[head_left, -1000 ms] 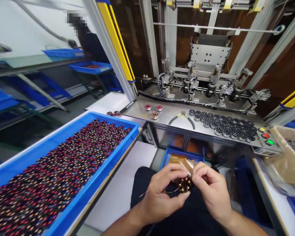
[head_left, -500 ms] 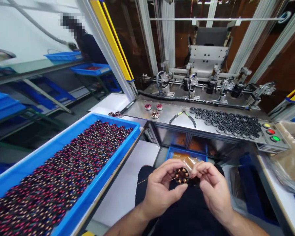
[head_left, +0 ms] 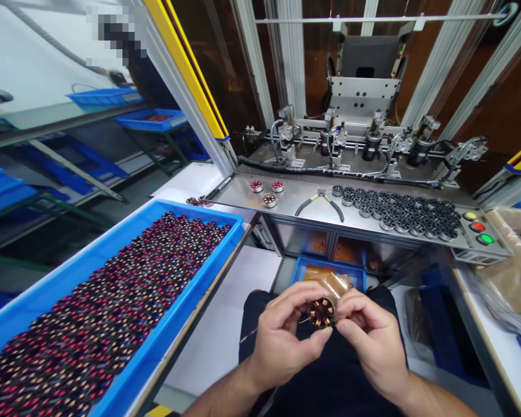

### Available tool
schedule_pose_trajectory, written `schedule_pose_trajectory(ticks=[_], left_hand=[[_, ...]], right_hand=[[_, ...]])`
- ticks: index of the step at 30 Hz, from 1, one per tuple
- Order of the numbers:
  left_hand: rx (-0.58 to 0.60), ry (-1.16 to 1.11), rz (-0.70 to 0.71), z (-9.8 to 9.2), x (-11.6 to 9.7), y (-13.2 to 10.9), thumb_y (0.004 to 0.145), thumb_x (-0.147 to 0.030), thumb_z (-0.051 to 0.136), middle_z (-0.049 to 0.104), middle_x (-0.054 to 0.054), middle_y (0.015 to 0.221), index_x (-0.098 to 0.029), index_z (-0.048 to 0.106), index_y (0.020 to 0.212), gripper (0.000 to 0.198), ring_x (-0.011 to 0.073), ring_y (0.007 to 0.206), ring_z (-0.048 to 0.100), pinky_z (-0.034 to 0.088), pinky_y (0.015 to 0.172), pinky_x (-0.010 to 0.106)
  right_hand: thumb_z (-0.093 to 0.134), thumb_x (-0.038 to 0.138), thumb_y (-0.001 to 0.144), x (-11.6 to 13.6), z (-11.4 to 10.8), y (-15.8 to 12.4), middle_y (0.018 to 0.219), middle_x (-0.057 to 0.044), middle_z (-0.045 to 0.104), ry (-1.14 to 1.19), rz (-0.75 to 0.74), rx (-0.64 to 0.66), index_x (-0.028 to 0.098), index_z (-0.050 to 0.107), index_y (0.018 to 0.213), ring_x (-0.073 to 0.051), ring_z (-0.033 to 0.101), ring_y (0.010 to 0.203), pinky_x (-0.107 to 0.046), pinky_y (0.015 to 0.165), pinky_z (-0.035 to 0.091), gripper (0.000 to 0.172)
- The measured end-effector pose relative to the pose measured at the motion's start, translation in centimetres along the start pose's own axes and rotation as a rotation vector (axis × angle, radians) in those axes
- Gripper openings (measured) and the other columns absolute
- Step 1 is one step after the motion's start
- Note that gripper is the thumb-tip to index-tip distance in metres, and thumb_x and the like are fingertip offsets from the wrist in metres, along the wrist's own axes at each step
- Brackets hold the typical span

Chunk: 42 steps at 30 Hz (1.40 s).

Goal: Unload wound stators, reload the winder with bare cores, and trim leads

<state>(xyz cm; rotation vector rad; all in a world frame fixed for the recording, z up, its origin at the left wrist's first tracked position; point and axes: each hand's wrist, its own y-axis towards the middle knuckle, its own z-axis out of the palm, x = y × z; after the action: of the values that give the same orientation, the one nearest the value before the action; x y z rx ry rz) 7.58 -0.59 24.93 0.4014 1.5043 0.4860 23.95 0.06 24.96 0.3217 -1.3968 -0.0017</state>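
In my left hand [head_left: 282, 330] is a small round motor stator [head_left: 322, 313] with copper windings, gripped at its rim between thumb and fingers. A thin loose wire [head_left: 248, 335] trails to the left from behind that hand. My right hand [head_left: 369, 330] is closed in a pinch against the stator's right edge; what lies between its fingertips is hidden. Both hands are above my lap, with a brown plastic bag [head_left: 330, 279] just beyond them.
A blue tray [head_left: 238, 225] full of wound stators stands at left. On the machine's metal ledge sit a few stators [head_left: 270, 200], wire cutters [head_left: 320, 202], rows of dark cores [head_left: 399, 211] and push buttons [head_left: 478, 227]. A cardboard box [head_left: 510, 278] is at right. Another person is at the far left.
My right thumb has come up to its fingertips and the hand has closed in against the stator's right edge. My left hand still holds the stator. The view has shifted slightly.
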Motion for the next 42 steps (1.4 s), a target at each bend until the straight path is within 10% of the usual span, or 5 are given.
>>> schedule_pose_trajectory(ticks=[13,23,36,42], left_hand=[[0.004,-0.188,-0.139,0.0,-0.4,-0.1,0.067,-0.009,0.078,0.077,0.009,0.099,-0.018,0.073,0.107,0.042,0.0206,0.087,0.074,0.061,0.078,0.027],[0.152,-0.432,-0.404,-0.2,-0.8,0.0,0.071,-0.032,0.084,0.076,0.009,0.094,-0.018,0.074,0.102,0.035,0.0184,0.083,0.071,0.057,0.076,0.026],[-0.042,0.008,0.089,1.1,-0.7,-0.4,0.065,-0.005,0.073,0.074,0.008,0.099,-0.02,0.069,0.115,0.053,0.0199,0.088,0.071,0.061,0.076,0.026],[-0.056,-0.164,-0.071,1.0,-1.1,0.0,0.066,-0.005,0.074,0.074,0.005,0.099,-0.023,0.072,0.111,0.048,0.0163,0.087,0.071,0.059,0.079,0.022]], right_hand=[[0.068,0.017,0.088,1.2,-0.3,0.0,0.073,-0.003,0.066,-0.17,-0.248,0.025,0.021,0.071,0.085,-0.016,0.063,0.069,-0.027,0.063,0.053,0.006],[0.066,0.004,0.084,1.1,-1.3,0.5,0.082,-0.005,0.064,-0.274,-0.484,0.174,0.03,0.07,0.119,-0.019,0.062,0.077,-0.036,0.069,0.055,0.044],[0.065,0.005,0.084,1.6,0.8,0.0,0.07,-0.002,0.063,-0.215,-0.569,-0.077,0.024,0.074,0.098,-0.016,0.06,0.063,-0.035,0.063,0.055,0.025],[0.066,0.013,0.091,0.9,0.0,0.4,0.078,-0.005,0.064,-0.185,-0.566,0.001,0.021,0.072,0.106,-0.017,0.062,0.074,-0.034,0.067,0.057,0.019]])
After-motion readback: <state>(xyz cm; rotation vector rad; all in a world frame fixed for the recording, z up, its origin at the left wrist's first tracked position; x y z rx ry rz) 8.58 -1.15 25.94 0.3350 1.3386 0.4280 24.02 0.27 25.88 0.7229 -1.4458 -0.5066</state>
